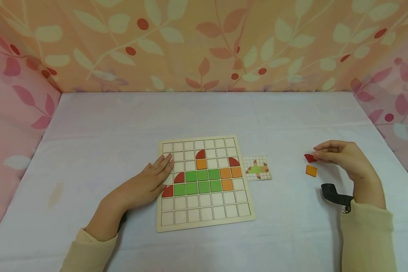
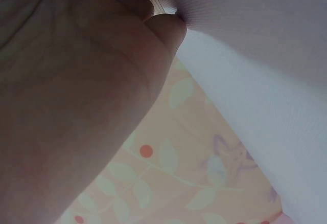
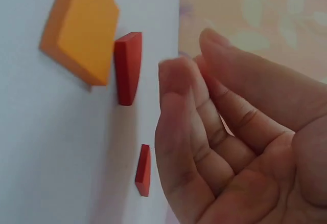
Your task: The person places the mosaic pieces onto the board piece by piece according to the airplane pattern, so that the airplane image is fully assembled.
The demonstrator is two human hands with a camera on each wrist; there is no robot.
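My left hand (image 1: 146, 187) lies with its fingers spread along the left edge of a square grid board (image 1: 205, 223), fingertips on its squares. In the left wrist view its palm and fingers (image 2: 166, 29) fill the upper left, with a sliver of the board edge behind them. Green squares (image 1: 202, 175), orange squares (image 1: 227, 184) and red quarter-circle pieces (image 1: 168, 191) sit in the grid. My right hand (image 1: 346, 158) hovers over a loose red piece (image 1: 309, 158), fingers loosely bent. An orange square piece (image 1: 311, 170) lies close by. A second loose red piece (image 3: 143, 172) shows only in the right wrist view.
Touching the board's right side is a small pattern card (image 1: 257, 167) with a printed grid figure. Everything rests on a white cloth (image 1: 122, 117). Floral curtains (image 1: 204, 45) enclose the back and sides. A black wrist-camera mount (image 1: 334, 194) juts from the right wrist.
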